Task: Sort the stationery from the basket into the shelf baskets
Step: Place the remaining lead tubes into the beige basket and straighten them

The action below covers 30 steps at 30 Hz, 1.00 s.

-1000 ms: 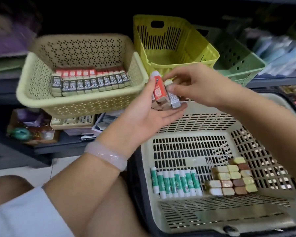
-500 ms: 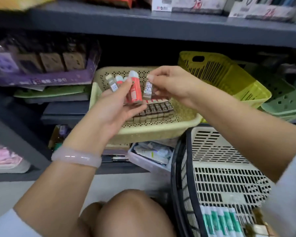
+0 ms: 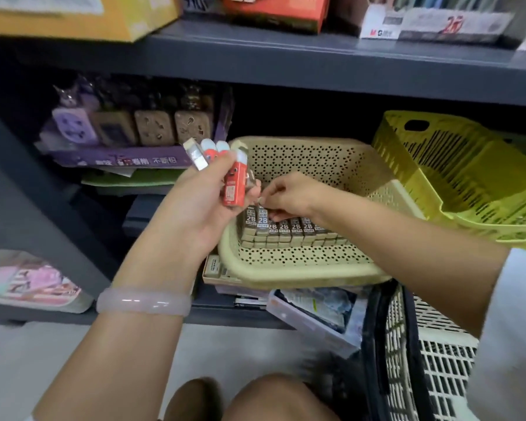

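Observation:
My left hand (image 3: 201, 205) grips a bunch of erasers (image 3: 233, 183), several red-sleeved and one grey, fanned out above its fingers. It hovers at the left rim of the beige perforated shelf basket (image 3: 310, 268). Inside that basket lies a row of brown 2B erasers (image 3: 286, 229). My right hand (image 3: 289, 196) reaches down into the basket and pinches a grey 2B eraser (image 3: 262, 218) at the left end of the row. The white carrying basket (image 3: 438, 360) with black handles sits at the lower right; its contents are out of view.
A yellow-green slatted basket (image 3: 468, 183) stands empty to the right on the same shelf. Purple boxed goods (image 3: 128, 138) fill the shelf's left side. Boxes line the upper shelf (image 3: 286, 56). A clear packet box (image 3: 316, 311) lies under the beige basket. My knees are at the bottom edge.
My right hand took a grey 2B eraser from the bunch in my left hand and lowered it into the beige basket, onto the row. The view shifted up toward the shelf.

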Each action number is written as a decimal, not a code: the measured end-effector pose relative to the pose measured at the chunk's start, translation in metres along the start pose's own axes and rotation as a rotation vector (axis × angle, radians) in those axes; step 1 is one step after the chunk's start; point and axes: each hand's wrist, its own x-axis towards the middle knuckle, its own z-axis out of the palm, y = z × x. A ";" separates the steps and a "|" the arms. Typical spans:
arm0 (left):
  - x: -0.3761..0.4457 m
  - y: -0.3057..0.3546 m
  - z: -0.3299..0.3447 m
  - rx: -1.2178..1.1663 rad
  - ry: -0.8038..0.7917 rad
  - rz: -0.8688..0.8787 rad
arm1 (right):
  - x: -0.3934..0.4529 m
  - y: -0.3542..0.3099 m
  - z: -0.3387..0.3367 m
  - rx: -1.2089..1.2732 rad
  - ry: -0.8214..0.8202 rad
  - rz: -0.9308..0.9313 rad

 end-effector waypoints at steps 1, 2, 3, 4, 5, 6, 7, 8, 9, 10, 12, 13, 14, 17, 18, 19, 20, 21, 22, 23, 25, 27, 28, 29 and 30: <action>0.000 0.000 0.001 -0.009 0.001 -0.007 | 0.001 0.001 0.001 0.006 0.004 0.001; -0.001 0.000 0.001 -0.012 0.007 -0.013 | 0.001 0.001 0.002 0.012 0.005 0.004; -0.001 0.000 0.002 -0.015 0.012 -0.017 | 0.000 0.001 0.002 0.017 0.009 0.004; -0.002 0.000 0.003 -0.023 0.015 -0.018 | 0.000 0.001 0.001 0.018 0.020 -0.003; -0.003 0.000 0.003 -0.031 0.016 -0.016 | -0.002 0.000 0.000 0.014 0.045 -0.023; -0.003 0.000 0.004 -0.035 0.017 -0.013 | -0.005 -0.002 -0.003 0.018 0.081 -0.065; -0.004 -0.001 0.004 -0.031 0.020 -0.005 | -0.007 -0.005 -0.006 0.056 0.113 -0.126; -0.005 -0.001 0.004 -0.022 0.021 0.006 | -0.011 -0.010 -0.008 0.127 0.127 -0.193; -0.005 -0.002 0.005 -0.011 0.021 0.021 | -0.015 -0.015 -0.010 0.207 0.111 -0.250; -0.006 -0.003 0.005 -0.001 0.019 0.039 | -0.019 -0.019 -0.011 0.263 0.075 -0.294; -0.007 -0.004 0.007 0.016 0.011 0.069 | -0.026 -0.027 -0.010 0.258 -0.016 -0.329; -0.007 -0.004 0.008 0.025 0.006 0.077 | -0.029 -0.030 -0.009 0.244 -0.054 -0.328; -0.007 -0.004 0.009 0.032 0.003 0.080 | -0.030 -0.031 -0.009 0.257 -0.078 -0.314; -0.007 -0.006 0.009 0.056 -0.016 0.070 | -0.029 -0.032 -0.010 0.366 -0.083 -0.250; -0.007 -0.007 0.009 0.073 -0.028 0.068 | -0.028 -0.032 -0.011 0.369 -0.073 -0.248; -0.006 -0.007 0.009 0.090 -0.033 0.067 | -0.026 -0.033 -0.012 0.376 -0.053 -0.254; -0.006 -0.008 0.009 0.097 -0.027 0.066 | -0.024 -0.033 -0.013 0.398 -0.010 -0.264; -0.005 -0.008 0.009 0.090 -0.009 0.063 | -0.021 -0.033 -0.015 0.446 0.057 -0.266; -0.004 -0.007 0.008 0.066 0.015 0.058 | -0.017 -0.032 -0.018 0.515 0.141 -0.258; -0.003 -0.006 0.008 0.026 0.038 0.052 | -0.013 -0.030 -0.022 0.574 0.220 -0.239; -0.001 -0.005 0.007 -0.045 0.069 0.038 | -0.005 -0.021 -0.028 0.516 0.317 -0.177; 0.000 -0.004 0.006 -0.055 0.085 0.026 | 0.001 -0.008 -0.027 0.184 0.287 -0.054; 0.001 -0.004 0.006 -0.060 0.090 0.020 | 0.002 -0.003 -0.025 0.041 0.231 -0.004; 0.001 -0.004 0.006 -0.073 0.093 0.016 | 0.003 0.002 -0.021 -0.033 0.180 0.027; 0.001 -0.004 0.006 -0.092 0.092 0.014 | 0.004 0.005 -0.017 -0.041 0.143 0.050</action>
